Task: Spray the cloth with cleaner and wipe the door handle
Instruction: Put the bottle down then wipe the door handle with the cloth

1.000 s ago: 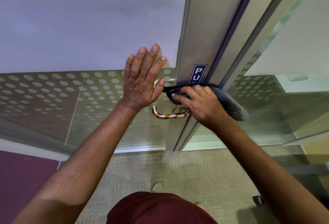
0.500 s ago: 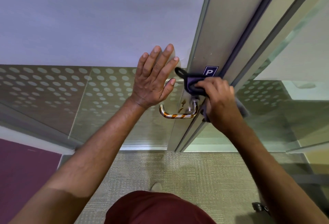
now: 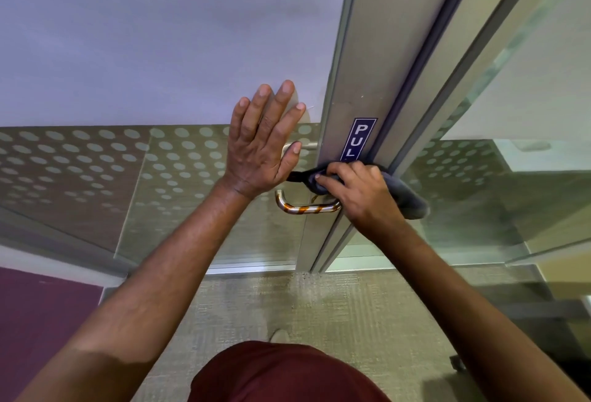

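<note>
A curved metal door handle point(image 3: 303, 208) juts from the aluminium door frame point(image 3: 358, 81), below a blue PULL sign point(image 3: 358, 138). My right hand point(image 3: 361, 197) grips a dark grey cloth point(image 3: 406, 193) and presses it against the handle's upper part beside the frame; the cloth's tail hangs out to the right. My left hand point(image 3: 265, 145) lies flat with fingers spread on the frosted glass door point(image 3: 160, 49), just left of the handle, holding nothing. No spray bottle is in view.
The glass has a band of white dots point(image 3: 96, 161) at handle height. A second glass panel point(image 3: 527, 113) stands to the right. Beige carpet point(image 3: 303, 305) lies below, with a purple patch point(image 3: 32, 321) at left. My maroon shirt point(image 3: 281, 373) fills the bottom.
My right hand with the cloth rose along the handle toward the sign, then came back down beside its lower bend. My left hand stayed flat on the glass.
</note>
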